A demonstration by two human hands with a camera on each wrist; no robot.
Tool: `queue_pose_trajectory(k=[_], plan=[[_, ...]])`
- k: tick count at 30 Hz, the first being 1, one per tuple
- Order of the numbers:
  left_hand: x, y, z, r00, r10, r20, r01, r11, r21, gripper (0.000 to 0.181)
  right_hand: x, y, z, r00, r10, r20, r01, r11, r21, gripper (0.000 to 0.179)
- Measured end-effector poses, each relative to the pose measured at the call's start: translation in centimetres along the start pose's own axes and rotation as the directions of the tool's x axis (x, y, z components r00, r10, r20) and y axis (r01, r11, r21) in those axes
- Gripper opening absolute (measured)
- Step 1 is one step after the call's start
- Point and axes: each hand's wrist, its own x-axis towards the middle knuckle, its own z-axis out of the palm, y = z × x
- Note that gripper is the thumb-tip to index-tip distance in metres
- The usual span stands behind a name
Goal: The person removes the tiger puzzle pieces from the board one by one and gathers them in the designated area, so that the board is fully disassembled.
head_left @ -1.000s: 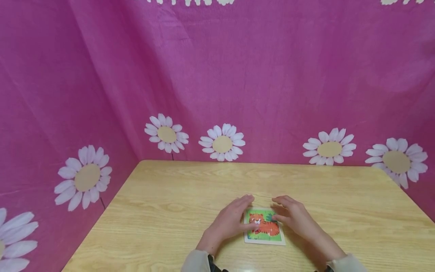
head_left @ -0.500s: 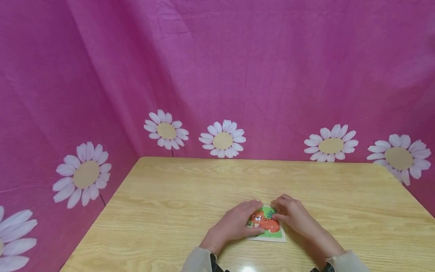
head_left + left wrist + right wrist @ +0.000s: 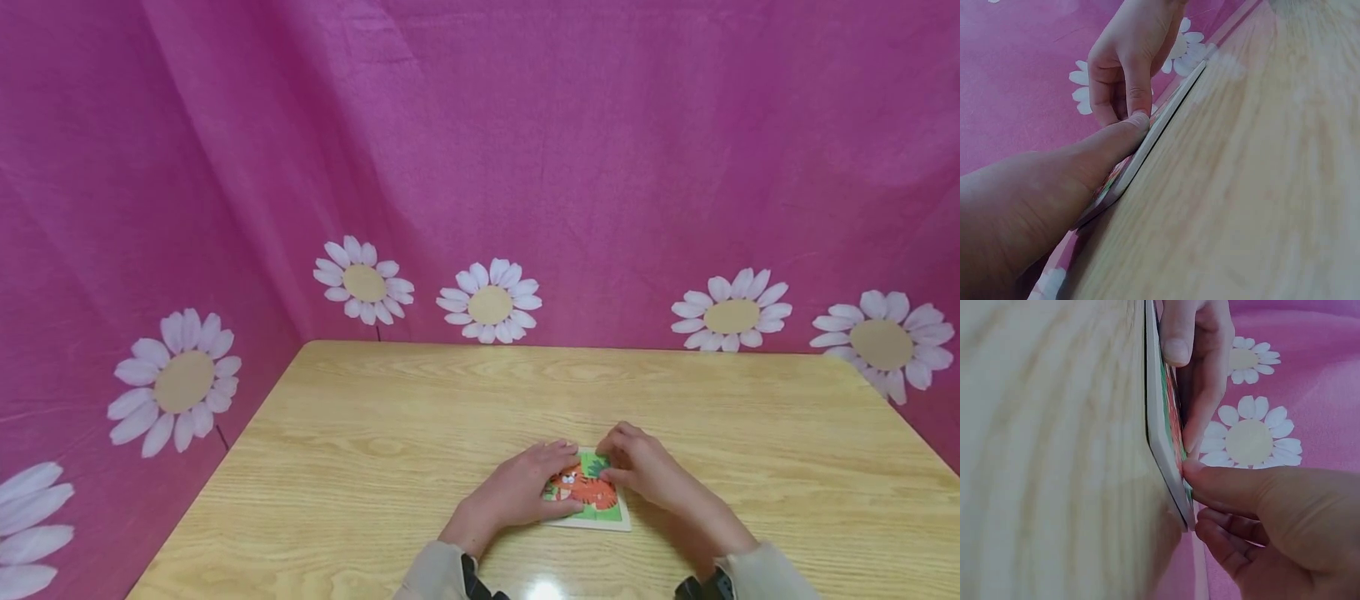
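A square jigsaw puzzle with an orange tiger on green and a pale border lies flat on the wooden table. My left hand rests across its left part, thumb along the near side and fingers reaching over the picture, covering some of the tiger. At the upper right corner, my right hand pinches with thumb and bent fingers; the right wrist view shows the thumb on the picture surface. Whether it grips a single piece or the whole board cannot be told. Both wrist views show the board's pale edge low against the table.
The light wooden table stretches around the hands, its far edge meeting a magenta cloth with white daisies. More of this cloth hangs at the left. Dark straps circle both wrists below beige sleeves.
My left hand has moved right onto the puzzle and covers more of it. My right hand's fingers have drawn closer together at the upper right corner. The head view has tilted down slightly.
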Motion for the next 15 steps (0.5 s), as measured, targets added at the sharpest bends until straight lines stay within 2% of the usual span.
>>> queue_pose_trajectory(k=[4,9,15], plan=[[-0.01,0.04,-0.14,1.000,-0.002,0.001,0.002,1.000,-0.004,0.064,0.17,-0.18,-0.24,0.999,-0.008,0.037,0.009,1.000,-0.011,0.018],[0.01,0.08,-0.30,1.000,0.004,0.002,-0.004,1.000,0.001,0.064,0.15,-0.39,-0.37,0.997,-0.055,0.062,0.057,0.998,-0.031,0.018],[0.03,0.07,-0.24,1.000,-0.004,0.014,0.004,1.000,-0.011,0.066,0.05,-0.34,-0.55,0.993,-0.085,0.083,0.086,0.996,-0.003,0.019]])
